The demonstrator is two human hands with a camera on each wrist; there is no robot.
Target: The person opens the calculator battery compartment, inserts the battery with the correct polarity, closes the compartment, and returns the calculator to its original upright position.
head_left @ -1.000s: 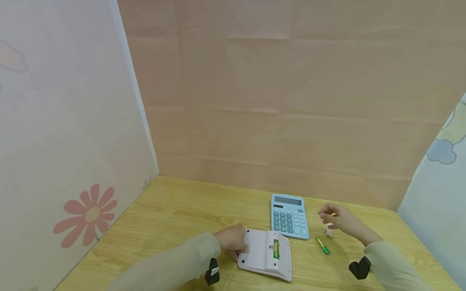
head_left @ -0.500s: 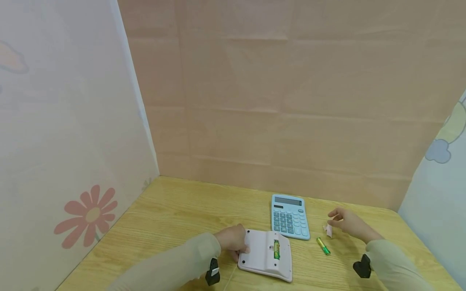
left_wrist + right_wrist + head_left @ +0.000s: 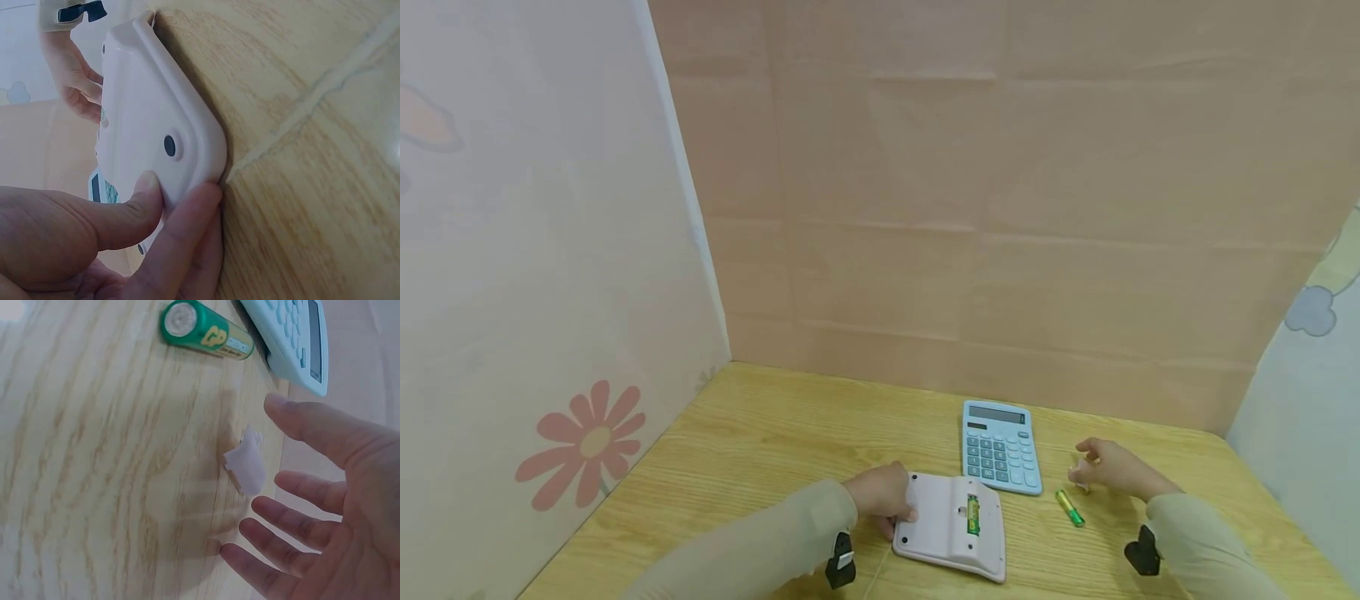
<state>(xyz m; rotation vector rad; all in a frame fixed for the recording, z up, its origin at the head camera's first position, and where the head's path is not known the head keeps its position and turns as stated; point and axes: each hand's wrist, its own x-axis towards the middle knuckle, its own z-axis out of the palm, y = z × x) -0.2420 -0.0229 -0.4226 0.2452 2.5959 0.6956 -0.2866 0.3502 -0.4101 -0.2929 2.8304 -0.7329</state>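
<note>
A pale pink calculator (image 3: 928,521) lies face down, with a green battery (image 3: 973,514) in the slot on its back. My left hand (image 3: 883,498) pinches its left edge, thumb on the back and fingers at the side, as the left wrist view shows. Over a small pale pink battery cover (image 3: 247,464) hovers my right hand (image 3: 1118,468), thumb and fingers spread apart around it; a gap shows between the fingertips and the cover. Beside the cover lies a loose green and yellow battery (image 3: 1070,507) on the table.
A light blue calculator (image 3: 1000,447) rests face up behind the pink one, close to its far edge. The wooden table (image 3: 797,433) meets a brown paper-covered wall (image 3: 985,250) at the back. Patterned panels (image 3: 587,250) stand at the sides.
My right hand has moved rightward, then lowered to the battery cover, which it now partly hides in the head view. The left hand keeps its hold on the pink calculator.
</note>
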